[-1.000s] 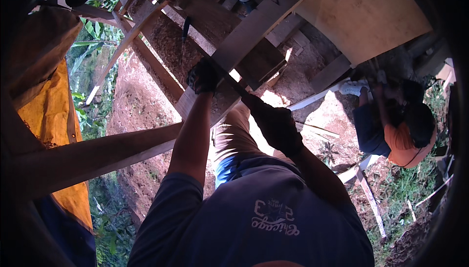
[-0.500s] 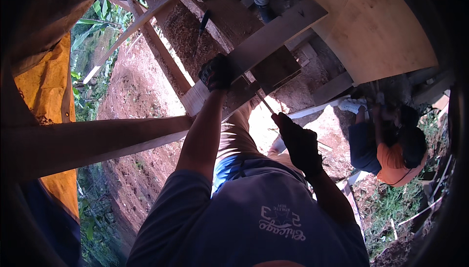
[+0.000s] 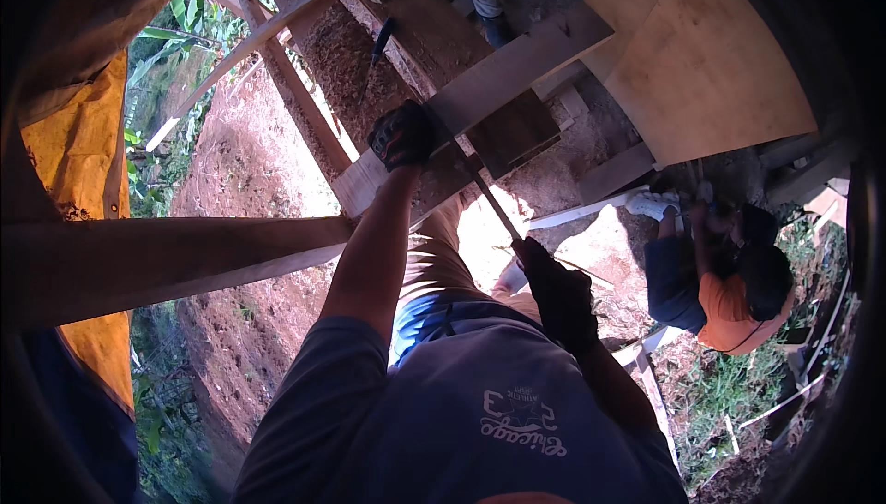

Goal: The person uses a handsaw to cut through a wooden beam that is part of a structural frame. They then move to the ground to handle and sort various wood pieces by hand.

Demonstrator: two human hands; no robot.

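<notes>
Red earth below; gloved left hand (image 3: 401,135) grips pale plank (image 3: 480,102), right hand (image 3: 558,296) grips handsaw (image 3: 489,204).

Outdoors, in strong sunlight. Red-brown bare soil (image 3: 249,172) lies far below. On the left hangs an orange tarp (image 3: 74,162), with green plants (image 3: 166,70) behind. A large plywood sheet (image 3: 711,70) stands far right.

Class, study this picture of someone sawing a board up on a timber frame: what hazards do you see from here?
1. The left hand steadies the board right beside the saw; a slip might cut it.
2. A person in an orange shirt crouches below; an offcut could fall there.
</notes>
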